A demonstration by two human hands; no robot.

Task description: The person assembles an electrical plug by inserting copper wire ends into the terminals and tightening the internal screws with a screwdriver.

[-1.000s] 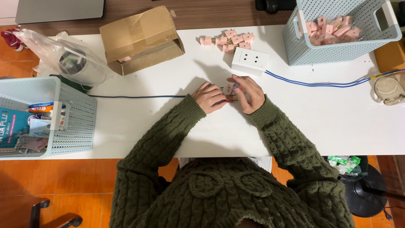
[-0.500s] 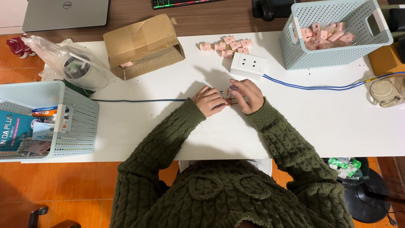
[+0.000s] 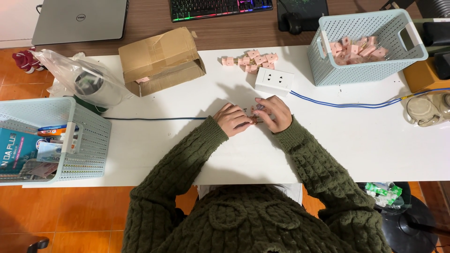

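White table (image 3: 154, 154): cardboard box (image 3: 161, 60), two baskets (image 3: 365, 47), socket block (image 3: 274, 81), pink plugs (image 3: 251, 60).

Chunky olive-green cable-knit sweater; 2 long ribbed-cuff sleeves.

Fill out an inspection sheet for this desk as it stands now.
Surface: white table, bare in front of the hands.
Job's things: small pink part pinched between both hands; loose pink parts; more in the right basket.
Clutter: cardboard box, plastic bag, left basket of packets.
Hands: left hand and right hand meet on the part.
Cables: blue cable from white socket; dark cable.
Surroundings: laptop, keyboard, orange floor.
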